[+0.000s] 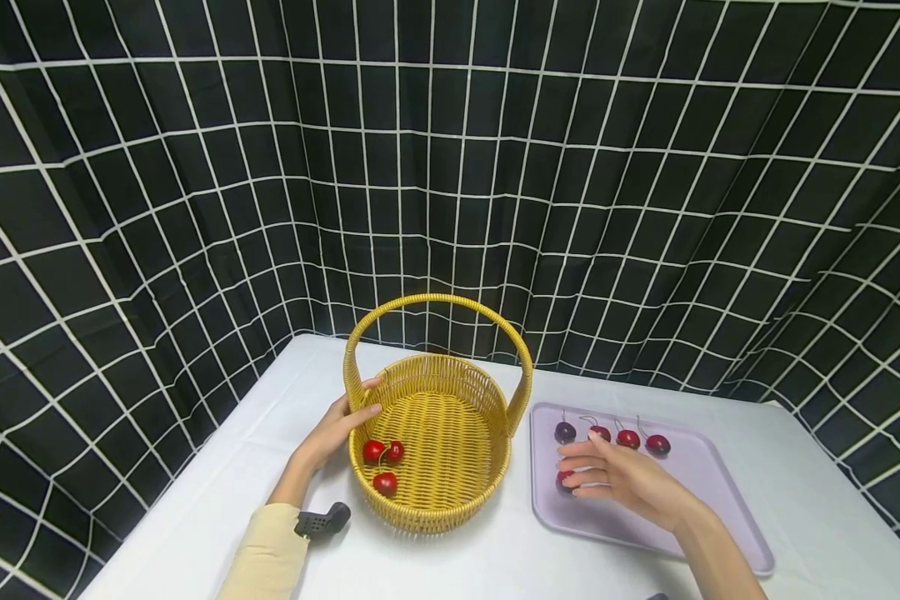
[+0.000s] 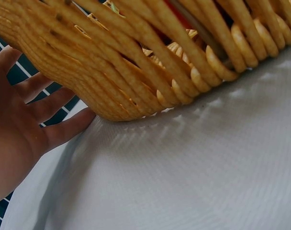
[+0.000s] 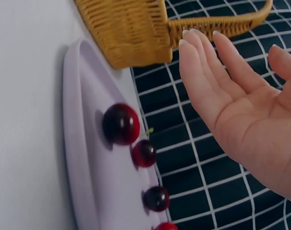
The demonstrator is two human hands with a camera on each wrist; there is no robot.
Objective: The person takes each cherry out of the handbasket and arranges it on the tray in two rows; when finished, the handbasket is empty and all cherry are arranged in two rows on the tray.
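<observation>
W/ L hand [image 1: 332, 435], grips L rim of yel. basket [image 1: 431, 518] containing 3 red cherries [image 1: 385, 483]; holds R hand [image 1: 630, 482] over lilac tray [image 1: 708, 492] bearing 5 more cherries [image 1: 657, 446], incl. 4 nr far edge.

Black fabric [image 1: 435, 167] crossed by a white grid hangs along the left, far and right sides, its lines bending over soft folds. It drops behind the far edge of a white tabletop [image 1: 487, 558], which spreads from the near side to the fabric, its surface finely textured in the left wrist view
</observation>
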